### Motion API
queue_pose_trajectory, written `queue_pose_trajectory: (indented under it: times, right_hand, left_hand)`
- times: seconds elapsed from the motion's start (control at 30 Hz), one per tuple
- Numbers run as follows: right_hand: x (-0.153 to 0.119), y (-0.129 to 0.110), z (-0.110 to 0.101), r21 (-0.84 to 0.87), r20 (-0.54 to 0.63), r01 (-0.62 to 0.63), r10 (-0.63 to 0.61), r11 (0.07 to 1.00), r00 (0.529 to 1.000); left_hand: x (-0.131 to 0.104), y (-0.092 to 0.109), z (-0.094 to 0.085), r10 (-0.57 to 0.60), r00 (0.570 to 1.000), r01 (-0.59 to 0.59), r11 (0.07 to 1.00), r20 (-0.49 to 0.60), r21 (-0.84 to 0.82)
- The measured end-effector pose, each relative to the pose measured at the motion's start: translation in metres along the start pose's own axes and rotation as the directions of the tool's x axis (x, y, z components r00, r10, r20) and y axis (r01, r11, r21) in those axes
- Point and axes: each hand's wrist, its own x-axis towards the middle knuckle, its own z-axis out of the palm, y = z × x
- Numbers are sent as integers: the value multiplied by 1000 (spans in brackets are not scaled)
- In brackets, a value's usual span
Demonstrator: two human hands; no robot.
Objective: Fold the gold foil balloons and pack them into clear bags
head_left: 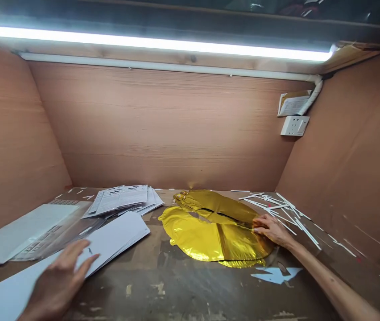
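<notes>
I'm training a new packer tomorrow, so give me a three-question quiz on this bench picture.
1. True or false: the right hand rests on the gold foil balloons.
2. What lies under the left hand? A) white cards B) white straws C) wall socket
3. Fill in: the printed leaflets lie fanned out to the ____ of the balloons.

Key: 1 true; 2 A; 3 left.

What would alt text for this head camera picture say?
A person's right hand rests on flat, shiny gold foil balloons on a worn wooden bench, while the left hand hovers over a stack of white paper sheets. Thin white sticks lie scattered at right.
</notes>
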Motion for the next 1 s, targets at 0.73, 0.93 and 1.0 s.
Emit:
queue_pose_trajectory:
  times: [0.73,0.93,1.0]
  right_hand:
    - [42,-213,-251,-617,-88,544,-736,569,671]
    - [0,-242,-294,-749,-278,372,-769,549,575]
    - [-26,-240,-292,-710,-352,382,-768,592,535]
  left_hand:
    - [59,284,167,566,802,-502,812,192,-297]
    - [98,239,91,520,851,-508,851,75,-133]
    - [101,219,71,510,857,-507,860,67,-66]
